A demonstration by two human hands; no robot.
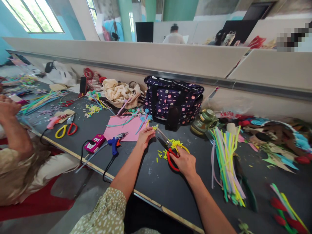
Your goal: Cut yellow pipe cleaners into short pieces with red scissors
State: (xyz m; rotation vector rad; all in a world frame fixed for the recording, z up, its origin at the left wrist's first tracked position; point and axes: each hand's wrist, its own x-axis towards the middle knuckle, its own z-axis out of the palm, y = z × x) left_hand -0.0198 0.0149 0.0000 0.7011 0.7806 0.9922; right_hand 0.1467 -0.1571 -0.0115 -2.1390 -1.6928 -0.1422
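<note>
My left hand (145, 136) is closed in a pinch on a small yellow piece (155, 127), perhaps pipe cleaner; its exact shape is too small to make out. In my right hand (184, 161) is a pair of scissors (173, 164) with one red and one yellow handle loop. Their blades point away from me, with the tips beside the yellow piece at my left fingertips. Short yellow cut pieces (175, 143) lie heaped and scattered on the dark table under the scissors. A pink sheet (122, 128) with fuzzy stems on it lies beyond my left hand.
A blue glue gun (114, 143) and a pink box (95, 143) lie left of me. A patterned bag (174, 100), a phone (173, 117) and a green bottle (204, 122) stand behind. Bundled pipe cleaners (226, 162) lie right. Another person's arm (14, 133) is at the left.
</note>
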